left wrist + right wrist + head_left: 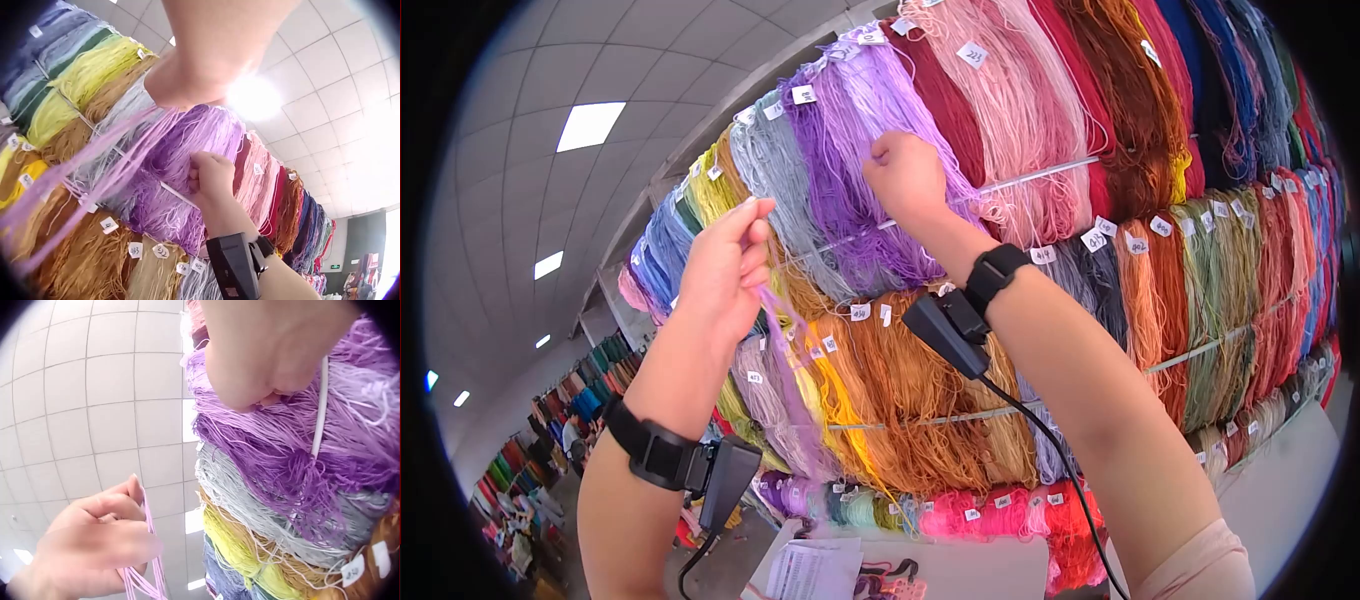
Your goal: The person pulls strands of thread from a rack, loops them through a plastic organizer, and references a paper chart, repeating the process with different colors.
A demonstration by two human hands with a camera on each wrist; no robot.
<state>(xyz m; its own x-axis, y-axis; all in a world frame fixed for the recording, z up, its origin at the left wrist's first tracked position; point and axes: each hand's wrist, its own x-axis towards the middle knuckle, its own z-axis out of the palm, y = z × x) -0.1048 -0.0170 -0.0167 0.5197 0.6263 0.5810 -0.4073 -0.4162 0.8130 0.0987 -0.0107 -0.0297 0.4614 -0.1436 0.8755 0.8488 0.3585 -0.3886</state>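
Note:
My left hand (725, 262) is raised left of the purple hanks and pinches a bunch of lilac thread (150, 547). The strands trail down below that hand, seen in the left wrist view as long lilac thread (119, 150). Higher and to the right, my right hand (908, 178) has its fingers curled in at the hanging purple thread (835, 140), right against the lighter strands. In the right wrist view the back of this hand (269, 356) hides most of its fingertips. The purple hanks run from deep violet to pale lilac.
Hanks in many colours hang in stacked rows on metal rods (1040, 175), with numbered paper tags (971, 54). Grey-blue hanks (775, 160) hang left of the purple, pink ones (1020, 120) to the right. Papers (810, 570) lie on a white table (990, 575) below. Cables run from both wrist cameras.

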